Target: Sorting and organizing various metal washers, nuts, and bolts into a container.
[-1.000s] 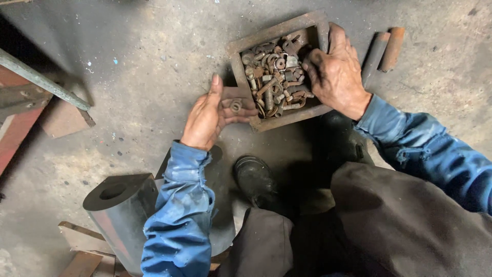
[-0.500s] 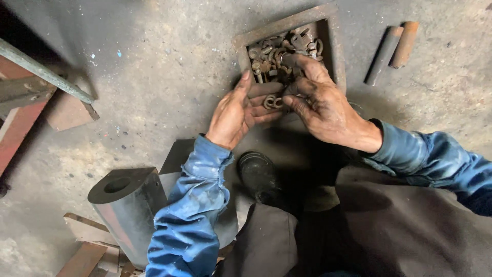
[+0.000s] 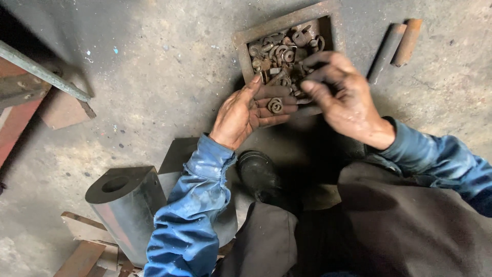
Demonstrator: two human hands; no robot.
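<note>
A square rusty metal tray (image 3: pixel 243 43) full of several rusty washers, nuts and bolts (image 3: pixel 285 53) lies on the concrete floor. My left hand (image 3: pixel 245 110) is palm up at the tray's near edge, with a few rusty washers (image 3: pixel 276 105) resting on its fingers. My right hand (image 3: pixel 342 97) hovers over the tray's near right part, fingers curled and pinched together above the parts; whether it holds a piece is hidden. Both sleeves are blue.
Two short rusty rods (image 3: pixel 397 42) lie right of the tray. A grey metal block with a round hole (image 3: pixel 125 202) stands at lower left, with scrap plates around it. A black boot (image 3: pixel 259 174) sits under my hands. A metal frame and bar (image 3: pixel 36 77) is at left.
My left hand turned palm up with washers on it. My right hand left the tray's right rim and came over the tray toward the left hand.
</note>
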